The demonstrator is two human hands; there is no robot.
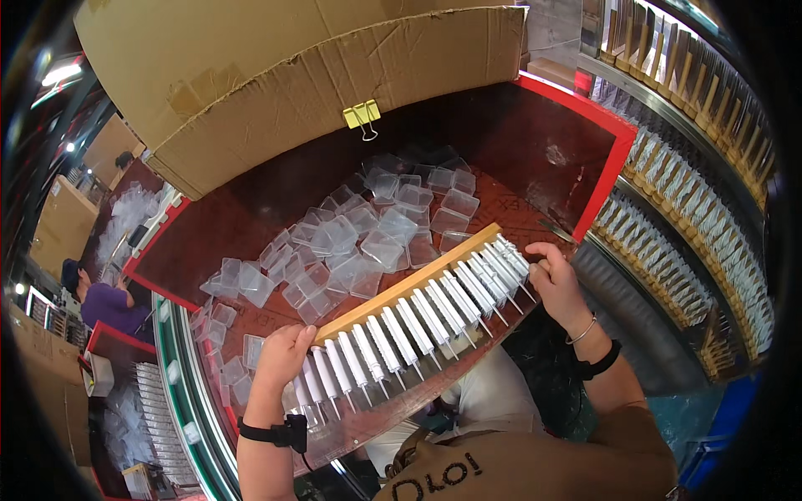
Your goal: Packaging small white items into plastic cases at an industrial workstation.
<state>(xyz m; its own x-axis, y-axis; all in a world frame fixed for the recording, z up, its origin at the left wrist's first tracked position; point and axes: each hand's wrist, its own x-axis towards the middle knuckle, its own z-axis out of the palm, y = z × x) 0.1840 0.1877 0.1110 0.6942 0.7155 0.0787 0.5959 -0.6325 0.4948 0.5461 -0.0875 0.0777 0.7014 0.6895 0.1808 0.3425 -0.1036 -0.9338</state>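
Observation:
A long wooden bar (pixel 409 286) slants across the front of the work table, its right end farther away. From it a row of white ribbed rolls on thin metal pins (pixel 411 322) points toward me. My left hand (pixel 284 355) grips the bar's left end, thumb on top. At the other end, my right hand (pixel 558 282) has its fingers curled beside the last rolls. Whether it pinches one of them is too small to tell. Beyond the bar lies a loose heap of clear plastic boxes (pixel 384 249).
Red-edged walls (pixel 603 179) enclose the table, with cardboard (pixel 334 75) along the back and a yellow binder clip (pixel 362 114) on it. Racks of similar bars (pixel 668 192) stand at right. A green-edged conveyor (pixel 180 392) runs at left, where a person in purple (pixel 117 302) sits farther off.

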